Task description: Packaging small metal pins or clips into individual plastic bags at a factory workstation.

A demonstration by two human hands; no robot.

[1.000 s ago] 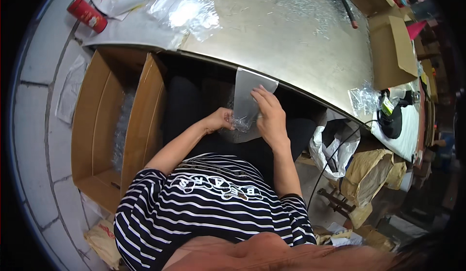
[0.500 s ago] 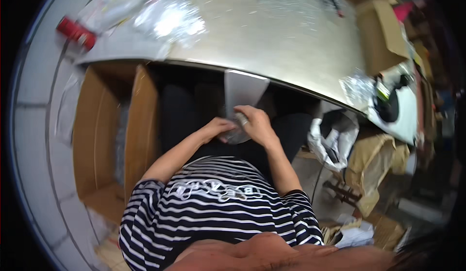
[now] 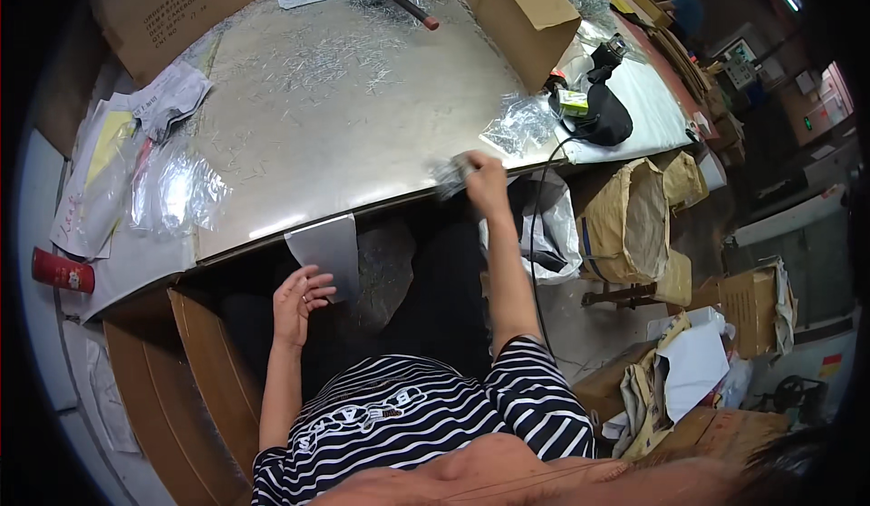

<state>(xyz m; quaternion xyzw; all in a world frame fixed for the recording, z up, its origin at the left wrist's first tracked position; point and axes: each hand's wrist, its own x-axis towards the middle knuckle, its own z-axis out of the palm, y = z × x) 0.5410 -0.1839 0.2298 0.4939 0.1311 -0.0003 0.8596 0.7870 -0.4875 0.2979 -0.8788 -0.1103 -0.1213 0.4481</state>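
Observation:
My right hand [image 3: 488,184] is closed on a small, blurred grey bundle [image 3: 448,178] at the front edge of the metal table [image 3: 299,157]. The bundle looks like crinkled clear plastic, but what is in it cannot be made out. Over my lap, my left hand [image 3: 297,307] holds nothing and its fingers are loosely apart. Just beyond those fingers, a pale flat sheet [image 3: 331,248] hangs from the table edge. Beside the sheet, a greyish see-through piece [image 3: 384,275] shows above my dark trousers. Many small silver pieces [image 3: 326,76] lie scattered over the tabletop.
A dark rod [image 3: 412,9] with a red end rests by a silver heap at the back. Clear plastic bags [image 3: 177,189] and a red can [image 3: 62,270] are at the left. Cardboard boxes [image 3: 195,8] border the table. A white sack [image 3: 553,234] hangs below its right side.
My hands have parted from the sheet and plastic over my lap. The right has moved up and right to the table edge with the bundle; the left has opened. The view has swung rightward.

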